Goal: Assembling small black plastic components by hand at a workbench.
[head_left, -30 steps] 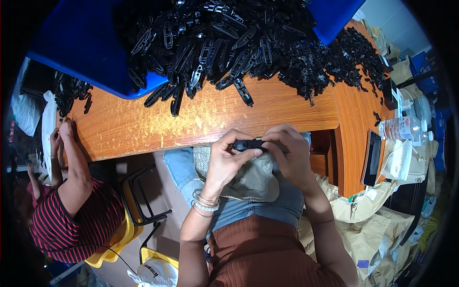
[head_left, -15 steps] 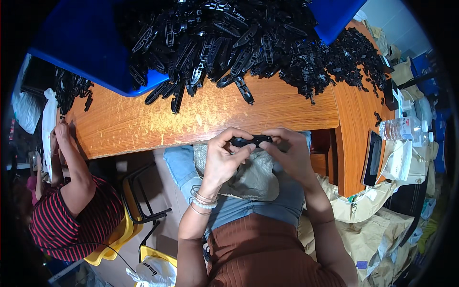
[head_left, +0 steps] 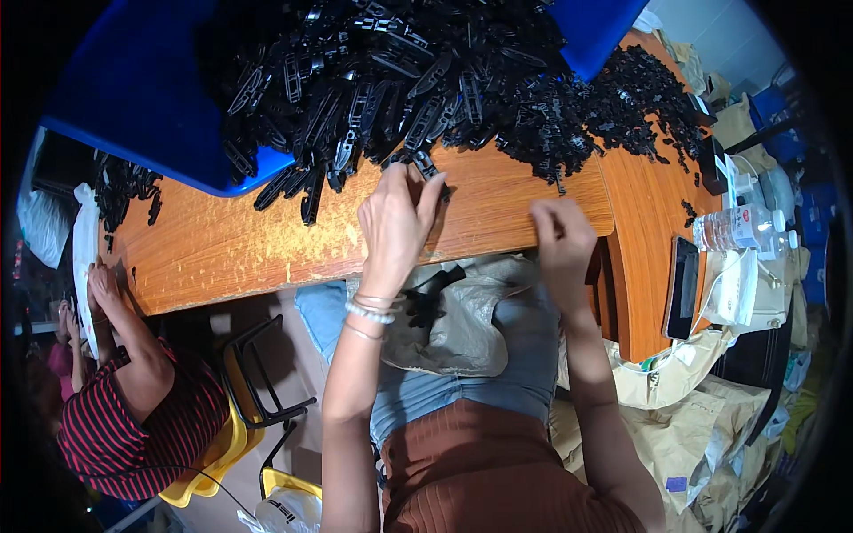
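My left hand (head_left: 395, 218), with pale bracelets at the wrist, is at the front of a heap of long black plastic parts (head_left: 355, 115). Its thumb and fingers close around one such part (head_left: 426, 163) that sticks out over the wood. Over the table's front edge is my right hand (head_left: 565, 238), fingers bent and smeared by motion; nothing can be made out in it. Small black clips (head_left: 555, 142) are heaped beyond it. On my lap, a whitish woven sack (head_left: 475, 333) has black pieces (head_left: 431, 298) on or just above it, blurred.
A blue bin (head_left: 133, 98) stands at the far left of the wooden table (head_left: 293, 249). To the right are a phone (head_left: 682, 289), plastic bottles (head_left: 742, 227) and brown paper bags (head_left: 657, 426). A co-worker in a striped top (head_left: 142, 413) sits at left.
Both hands have parted from the black piece they held over my lap. My left hand reached forward to the heap; the right moved aside. Dark pieces now show over the sack.
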The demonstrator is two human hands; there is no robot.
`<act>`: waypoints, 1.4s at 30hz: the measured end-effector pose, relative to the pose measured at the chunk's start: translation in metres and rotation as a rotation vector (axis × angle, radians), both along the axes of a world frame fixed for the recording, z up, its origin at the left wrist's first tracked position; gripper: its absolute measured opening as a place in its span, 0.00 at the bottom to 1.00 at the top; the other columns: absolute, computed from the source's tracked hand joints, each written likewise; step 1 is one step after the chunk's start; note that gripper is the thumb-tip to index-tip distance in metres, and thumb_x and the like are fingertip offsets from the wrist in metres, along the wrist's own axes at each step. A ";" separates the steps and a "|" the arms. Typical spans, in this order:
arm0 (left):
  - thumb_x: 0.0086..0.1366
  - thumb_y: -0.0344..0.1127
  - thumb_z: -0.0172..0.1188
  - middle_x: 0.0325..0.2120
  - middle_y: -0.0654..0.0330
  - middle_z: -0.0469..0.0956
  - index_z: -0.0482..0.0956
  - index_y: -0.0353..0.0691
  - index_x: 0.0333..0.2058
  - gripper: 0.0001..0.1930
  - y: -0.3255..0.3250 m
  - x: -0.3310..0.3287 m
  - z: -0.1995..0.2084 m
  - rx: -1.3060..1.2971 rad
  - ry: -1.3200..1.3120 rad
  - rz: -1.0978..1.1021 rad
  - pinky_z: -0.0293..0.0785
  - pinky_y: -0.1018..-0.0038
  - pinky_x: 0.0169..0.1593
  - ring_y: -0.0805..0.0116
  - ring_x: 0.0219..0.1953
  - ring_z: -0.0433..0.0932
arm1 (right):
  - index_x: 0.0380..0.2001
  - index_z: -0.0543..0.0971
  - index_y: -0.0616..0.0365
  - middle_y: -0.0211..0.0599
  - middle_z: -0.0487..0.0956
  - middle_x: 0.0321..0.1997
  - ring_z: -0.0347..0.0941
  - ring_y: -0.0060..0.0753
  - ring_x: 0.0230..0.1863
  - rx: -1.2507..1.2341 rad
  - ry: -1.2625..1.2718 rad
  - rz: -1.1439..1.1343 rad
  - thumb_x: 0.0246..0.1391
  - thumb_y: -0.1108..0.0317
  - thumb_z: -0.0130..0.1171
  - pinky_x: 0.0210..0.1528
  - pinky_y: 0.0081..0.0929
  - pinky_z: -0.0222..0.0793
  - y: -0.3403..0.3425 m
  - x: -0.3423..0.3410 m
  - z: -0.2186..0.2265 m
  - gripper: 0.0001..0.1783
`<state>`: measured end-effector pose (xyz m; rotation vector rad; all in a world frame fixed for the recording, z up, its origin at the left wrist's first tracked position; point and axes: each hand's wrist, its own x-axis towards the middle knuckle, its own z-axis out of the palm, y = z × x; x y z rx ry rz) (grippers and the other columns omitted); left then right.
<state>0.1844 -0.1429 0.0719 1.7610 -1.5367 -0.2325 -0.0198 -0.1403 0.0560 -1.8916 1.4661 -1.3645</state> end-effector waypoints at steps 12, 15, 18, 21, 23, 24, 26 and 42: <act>0.51 0.37 0.65 0.13 0.48 0.72 0.69 0.33 0.19 0.16 0.017 -0.003 -0.004 0.133 0.112 0.042 0.68 0.64 0.24 0.52 0.17 0.73 | 0.34 0.76 0.68 0.36 0.74 0.32 0.68 0.22 0.27 0.106 -0.076 -0.125 0.51 0.79 0.56 0.30 0.20 0.65 -0.011 -0.029 -0.014 0.06; 0.50 0.31 0.66 0.11 0.59 0.68 0.67 0.35 0.20 0.14 0.030 -0.003 -0.008 0.190 0.326 0.003 0.61 0.75 0.20 0.71 0.13 0.65 | 0.37 0.77 0.68 0.31 0.75 0.31 0.68 0.14 0.27 0.270 -0.401 -0.015 0.54 0.78 0.54 0.29 0.12 0.62 -0.004 -0.020 -0.010 0.07; 0.50 0.27 0.67 0.13 0.74 0.62 0.69 0.37 0.25 0.12 0.038 -0.006 -0.026 0.160 0.717 -0.166 0.49 0.85 0.19 0.87 0.16 0.55 | 0.39 0.78 0.67 0.30 0.76 0.29 0.66 0.11 0.26 0.330 -0.548 0.090 0.55 0.78 0.53 0.26 0.08 0.58 0.004 -0.007 0.002 0.09; 0.51 0.26 0.66 0.13 0.73 0.63 0.69 0.37 0.27 0.11 0.046 -0.015 -0.016 0.161 0.715 -0.246 0.51 0.85 0.20 0.86 0.17 0.56 | 0.38 0.78 0.67 0.31 0.77 0.29 0.67 0.11 0.25 0.345 -0.534 0.162 0.54 0.78 0.53 0.25 0.09 0.59 0.014 -0.004 0.017 0.09; 0.52 0.25 0.65 0.15 0.72 0.64 0.70 0.36 0.30 0.11 0.051 -0.023 -0.008 0.138 0.742 -0.271 0.51 0.85 0.22 0.85 0.18 0.56 | 0.37 0.78 0.67 0.31 0.77 0.29 0.67 0.11 0.24 0.353 -0.524 0.208 0.54 0.78 0.54 0.25 0.09 0.59 0.021 -0.001 0.022 0.08; 0.52 0.24 0.64 0.16 0.71 0.66 0.70 0.35 0.31 0.11 0.052 -0.027 -0.005 0.108 0.751 -0.258 0.54 0.84 0.22 0.85 0.18 0.58 | 0.36 0.79 0.66 0.30 0.77 0.28 0.67 0.12 0.24 0.385 -0.529 0.246 0.53 0.79 0.55 0.24 0.09 0.59 0.025 0.002 0.023 0.07; 0.53 0.22 0.62 0.20 0.67 0.71 0.70 0.33 0.36 0.12 0.057 -0.026 -0.013 0.092 0.738 -0.276 0.64 0.84 0.27 0.82 0.22 0.68 | 0.33 0.79 0.66 0.29 0.76 0.29 0.69 0.13 0.27 0.480 -0.648 0.306 0.51 0.79 0.57 0.26 0.09 0.59 0.035 0.013 0.023 0.05; 0.56 0.20 0.61 0.28 0.59 0.79 0.74 0.29 0.40 0.12 0.076 -0.016 0.006 0.318 1.142 -0.340 0.76 0.85 0.31 0.76 0.25 0.78 | 0.31 0.77 0.64 0.35 0.70 0.37 0.66 0.24 0.35 -0.097 0.133 0.341 0.45 0.78 0.61 0.33 0.17 0.61 0.038 0.020 0.018 0.07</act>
